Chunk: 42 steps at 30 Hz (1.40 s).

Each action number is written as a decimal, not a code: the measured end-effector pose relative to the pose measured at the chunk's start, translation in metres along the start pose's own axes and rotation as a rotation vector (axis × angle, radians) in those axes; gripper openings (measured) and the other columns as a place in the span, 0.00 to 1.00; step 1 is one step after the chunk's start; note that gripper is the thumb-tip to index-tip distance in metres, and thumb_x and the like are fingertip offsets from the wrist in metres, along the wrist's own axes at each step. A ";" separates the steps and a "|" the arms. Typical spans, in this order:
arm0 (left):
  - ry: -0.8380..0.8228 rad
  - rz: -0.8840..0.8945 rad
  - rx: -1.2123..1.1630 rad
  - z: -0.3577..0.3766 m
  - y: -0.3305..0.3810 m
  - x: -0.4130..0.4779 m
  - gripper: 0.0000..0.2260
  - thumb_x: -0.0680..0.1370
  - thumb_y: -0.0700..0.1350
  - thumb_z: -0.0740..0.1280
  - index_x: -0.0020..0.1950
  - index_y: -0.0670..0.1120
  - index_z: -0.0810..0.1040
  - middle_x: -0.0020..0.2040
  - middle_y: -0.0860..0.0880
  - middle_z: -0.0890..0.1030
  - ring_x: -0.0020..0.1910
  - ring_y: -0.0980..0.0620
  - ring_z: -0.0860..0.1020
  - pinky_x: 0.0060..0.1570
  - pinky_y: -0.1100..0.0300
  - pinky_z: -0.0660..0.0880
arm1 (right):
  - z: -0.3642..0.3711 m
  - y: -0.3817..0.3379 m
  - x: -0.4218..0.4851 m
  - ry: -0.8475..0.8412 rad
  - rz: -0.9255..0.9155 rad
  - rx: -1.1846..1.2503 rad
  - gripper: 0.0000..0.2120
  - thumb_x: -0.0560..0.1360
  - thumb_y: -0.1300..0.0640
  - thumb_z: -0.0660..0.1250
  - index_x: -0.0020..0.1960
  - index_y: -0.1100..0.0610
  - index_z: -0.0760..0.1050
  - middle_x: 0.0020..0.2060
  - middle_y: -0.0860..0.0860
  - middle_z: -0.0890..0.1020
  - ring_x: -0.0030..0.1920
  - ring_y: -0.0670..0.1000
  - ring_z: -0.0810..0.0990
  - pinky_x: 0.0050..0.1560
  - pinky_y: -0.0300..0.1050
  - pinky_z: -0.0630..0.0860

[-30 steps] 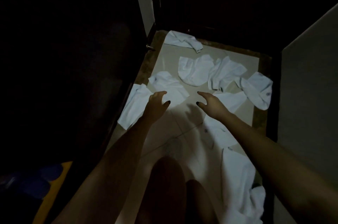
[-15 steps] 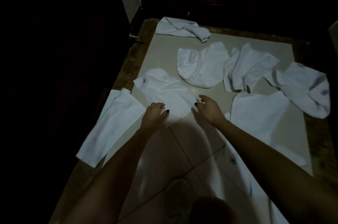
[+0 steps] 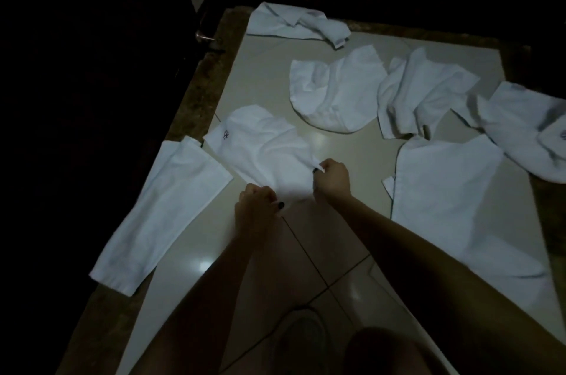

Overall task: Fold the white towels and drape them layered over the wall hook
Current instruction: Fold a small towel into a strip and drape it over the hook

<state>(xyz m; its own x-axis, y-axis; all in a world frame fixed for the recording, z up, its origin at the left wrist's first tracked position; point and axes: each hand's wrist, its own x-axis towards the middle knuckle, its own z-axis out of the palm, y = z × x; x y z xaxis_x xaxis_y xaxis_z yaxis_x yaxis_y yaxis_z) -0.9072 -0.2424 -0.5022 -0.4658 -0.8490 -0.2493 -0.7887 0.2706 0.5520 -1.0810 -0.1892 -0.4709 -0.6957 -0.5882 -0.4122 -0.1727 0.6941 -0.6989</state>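
Several white towels lie scattered on a pale tiled floor in dim light. The nearest crumpled towel, with a small dark emblem at its far left corner, lies in front of me. My left hand pinches its near edge with curled fingers. My right hand pinches its near right corner. A folded long towel lies to the left. A flat towel lies to the right, partly under my right forearm. No wall hook is visible.
More crumpled towels lie farther off: one at the middle, one right of it, one at the far right, one at the back. A dark speckled border frames the tiles. A door edge with a metal handle stands at the left.
Both hands came down from open above the floor onto the nearest towel and closed on its near edge. The view moved closer to the floor.
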 end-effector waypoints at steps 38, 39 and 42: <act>-0.027 0.149 -0.546 -0.689 0.426 -0.175 0.09 0.75 0.45 0.73 0.54 0.45 0.82 0.52 0.47 0.82 0.52 0.51 0.79 0.48 0.61 0.76 | -0.475 -0.547 -0.330 -0.102 -0.567 -0.144 0.09 0.79 0.55 0.67 0.41 0.57 0.79 0.31 0.46 0.78 0.29 0.39 0.76 0.31 0.30 0.66; -0.014 0.175 -0.508 -0.710 0.440 -0.188 0.10 0.75 0.46 0.73 0.55 0.46 0.82 0.53 0.46 0.82 0.53 0.50 0.79 0.51 0.58 0.76 | -0.492 -0.564 -0.347 -0.092 -0.606 -0.153 0.10 0.79 0.56 0.67 0.41 0.57 0.79 0.32 0.48 0.78 0.30 0.41 0.75 0.32 0.33 0.68; 0.058 0.232 -0.415 -0.769 0.475 -0.225 0.10 0.73 0.49 0.75 0.53 0.50 0.81 0.57 0.43 0.78 0.56 0.46 0.77 0.58 0.51 0.75 | -0.537 -0.611 -0.398 -0.026 -0.738 -0.205 0.10 0.80 0.57 0.65 0.42 0.60 0.77 0.37 0.50 0.74 0.39 0.46 0.72 0.41 0.41 0.64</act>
<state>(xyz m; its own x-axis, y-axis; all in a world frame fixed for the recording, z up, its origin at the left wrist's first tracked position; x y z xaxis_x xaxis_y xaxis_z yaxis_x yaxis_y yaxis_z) -0.8682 -0.2716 0.4276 -0.5784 -0.8146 -0.0434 -0.4341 0.2624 0.8618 -1.0727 -0.1563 0.4347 -0.3340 -0.9368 0.1037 -0.7138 0.1796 -0.6769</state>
